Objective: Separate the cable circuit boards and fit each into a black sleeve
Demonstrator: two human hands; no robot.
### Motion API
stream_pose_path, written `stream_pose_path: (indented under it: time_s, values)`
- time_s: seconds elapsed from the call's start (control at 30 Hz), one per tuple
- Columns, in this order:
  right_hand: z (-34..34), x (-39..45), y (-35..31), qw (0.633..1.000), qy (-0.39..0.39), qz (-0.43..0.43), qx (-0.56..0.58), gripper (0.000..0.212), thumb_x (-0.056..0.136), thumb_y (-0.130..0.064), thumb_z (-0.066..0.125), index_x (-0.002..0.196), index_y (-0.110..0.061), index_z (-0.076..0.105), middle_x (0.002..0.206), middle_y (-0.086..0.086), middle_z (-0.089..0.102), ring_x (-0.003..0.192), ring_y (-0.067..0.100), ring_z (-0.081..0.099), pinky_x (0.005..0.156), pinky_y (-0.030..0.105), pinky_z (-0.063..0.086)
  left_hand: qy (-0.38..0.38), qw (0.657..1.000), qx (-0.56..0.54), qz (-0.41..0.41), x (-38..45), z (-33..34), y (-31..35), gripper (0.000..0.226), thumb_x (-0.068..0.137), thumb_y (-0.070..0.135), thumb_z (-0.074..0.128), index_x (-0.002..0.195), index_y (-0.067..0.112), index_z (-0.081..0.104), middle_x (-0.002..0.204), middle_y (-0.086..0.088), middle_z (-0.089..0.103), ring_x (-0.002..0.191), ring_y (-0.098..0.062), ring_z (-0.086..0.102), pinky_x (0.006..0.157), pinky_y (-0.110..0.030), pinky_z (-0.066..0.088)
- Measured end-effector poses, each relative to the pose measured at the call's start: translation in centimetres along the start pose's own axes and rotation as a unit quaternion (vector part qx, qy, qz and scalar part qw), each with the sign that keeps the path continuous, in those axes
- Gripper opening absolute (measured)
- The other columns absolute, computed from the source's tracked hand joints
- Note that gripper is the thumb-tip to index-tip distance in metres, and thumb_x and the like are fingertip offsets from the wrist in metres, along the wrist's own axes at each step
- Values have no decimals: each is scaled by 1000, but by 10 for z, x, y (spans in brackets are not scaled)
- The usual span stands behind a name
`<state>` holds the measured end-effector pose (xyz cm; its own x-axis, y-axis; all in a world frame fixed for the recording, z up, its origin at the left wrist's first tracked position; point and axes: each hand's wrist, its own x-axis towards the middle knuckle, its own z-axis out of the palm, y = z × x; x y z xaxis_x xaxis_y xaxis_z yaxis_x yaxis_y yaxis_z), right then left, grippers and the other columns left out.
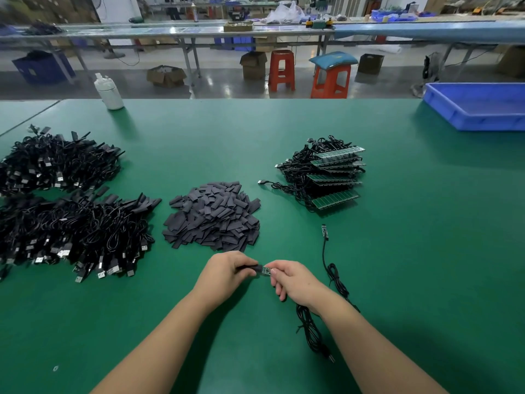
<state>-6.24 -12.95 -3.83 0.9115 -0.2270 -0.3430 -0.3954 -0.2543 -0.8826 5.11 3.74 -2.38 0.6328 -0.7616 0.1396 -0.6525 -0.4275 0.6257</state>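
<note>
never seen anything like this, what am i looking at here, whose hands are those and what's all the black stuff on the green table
There is no machine here. It is one picture from a camera worn on a person's head, looking forward and down at their own two bare hands over a green table.

The left hand pinches a black sleeve. The right hand pinches a small circuit board at the end of a black cable, with its end at the sleeve's mouth.

On the table lie a pile of loose black sleeves, a stack of unseparated boards with cables, one loose board on a cable, and at the left two big heaps of cables, some of them with sleeves on. A white bottle and a blue tray stand at the far edge.
</note>
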Motion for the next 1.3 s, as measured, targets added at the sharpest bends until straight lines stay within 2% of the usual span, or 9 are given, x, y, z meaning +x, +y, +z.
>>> stream_pose_path:
  time_s: [0.13, 0.33, 0.4, 0.47, 0.63, 0.83, 0.9, 1.07, 1.3]
  values:
    - [0, -1, 2, 1000, -2, -3, -5, 28, 105, -15, 41, 126, -15, 61, 75, -3, 60, 54, 5, 56, 60, 17, 48, -36, 999, 13, 8, 2, 1, 2, 20, 84, 21, 75, 104, 24, 77, 96, 11, 73, 86, -4, 65, 84, -23, 50]
    - [-1, 0, 3, 1000, -17, -12, 4, 28, 104, -16, 43, 128, -24, 55, 78, -5, 62, 60, 4, 58, 62, 18, 50, -101, 994, 45, 26, 9, -2, 5, 24, 87, 16, 70, 108, 26, 75, 97, 12, 74, 88, -3, 66, 85, -21, 50]
    - [-1, 0, 2, 1000, -22, -21, 1, 28, 104, -17, 44, 128, -25, 54, 78, -5, 62, 63, 6, 59, 64, 20, 51, -101, 994, 28, 26, 8, -1, 5, 25, 87, 16, 72, 109, 25, 75, 97, 13, 75, 86, 2, 65, 84, -17, 50]
    - [-1, 0, 1, 999, -22, -26, 1, 28, 104, -16, 43, 129, -24, 53, 79, -5, 62, 64, 7, 60, 65, 21, 51, -103, 993, 40, 42, 8, 2, 7, 24, 87, 19, 72, 110, 24, 74, 97, 9, 75, 83, 0, 63, 80, -13, 47]
    - [0, -1, 0, 999, -20, -25, 9, 28, 105, -15, 42, 130, -22, 51, 79, -2, 62, 64, 9, 60, 64, 22, 52, -87, 990, 86, 67, 7, 11, 12, 19, 93, 30, 64, 108, 25, 73, 97, 3, 73, 86, -16, 64, 79, -31, 50]
    - [2, -4, -3, 997, 2, 0, 76, 17, 104, -17, 45, 110, -14, 60, 78, 4, 66, 67, 16, 65, 69, 31, 58, -39, 995, 72, 50, 7, 7, 13, 18, 92, 24, 65, 106, 23, 75, 94, 4, 73, 85, -15, 66, 76, -25, 49]
    - [3, -5, -4, 998, -1, 2, 68, 20, 105, -16, 43, 102, -11, 63, 78, 5, 68, 66, 15, 66, 67, 29, 59, -40, 995, 73, 49, 6, 5, 12, 16, 93, 23, 64, 105, 21, 75, 94, 4, 73, 86, -16, 66, 79, -28, 50]
    - [3, -4, -8, 997, -7, 10, 71, 26, 106, -14, 39, 103, -3, 63, 78, 9, 68, 62, 14, 66, 63, 25, 57, -66, 989, 117, 59, 7, 4, 14, 23, 98, 25, 57, 114, 18, 70, 104, 0, 68, 95, -20, 64, 87, -33, 49]
    - [2, -4, -10, 998, -10, 20, 51, 27, 106, -16, 40, 100, -6, 64, 75, 7, 67, 61, 13, 67, 62, 22, 57, -53, 986, 131, 89, 4, 2, 16, 21, 98, 23, 57, 112, 17, 71, 103, -1, 69, 92, -22, 66, 83, -35, 51]
